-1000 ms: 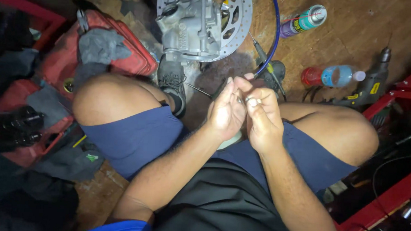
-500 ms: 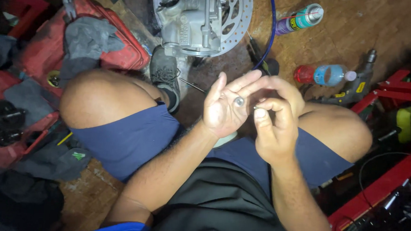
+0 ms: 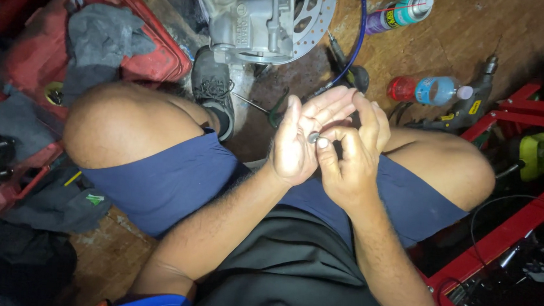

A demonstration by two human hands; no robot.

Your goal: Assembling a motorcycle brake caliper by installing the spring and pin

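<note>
**Small round metal part in an open palm, above a cluttered wooden floor**

Where the worn wooden floor (image 3: 508, 35) spreads out in scuffed brown planks, a person sits cross-legged on it in smooth navy shorts (image 3: 171, 179) and a dark shirt, one grey laced shoe (image 3: 213, 88) tucked in front. Ahead of the knees stands a cast grey metal housing (image 3: 248, 21) with a flat, slotted brake disc (image 3: 313, 18) bolted to it, its surface dull silver. To the person's left lies a red plastic case (image 3: 153, 47) with a crumpled grey rag (image 3: 98, 38) draped over it. To the right, red-painted steel framing (image 3: 516, 228) runs diagonally, with a dark power drill (image 3: 473, 101) beside it. A clear plastic bottle (image 3: 427, 90) with red liquid lies on its side near the drill, and a cylindrical spray can (image 3: 400, 11) lies farther off. A thin blue hose (image 3: 355, 45) curves past the disc.

The left hand (image 3: 303, 142) is held flat and open, palm up, fingers straight and together. On its fingers, just above the palm, rests a small round metal part (image 3: 313, 137), grey and shiny, too small to tell more. The right hand (image 3: 349, 157) is curled, its thumb and forefinger pinched together right at the part, touching or almost touching it; whether they actually clamp it I cannot tell. Both hands hover above the lap, between the knees.
</note>
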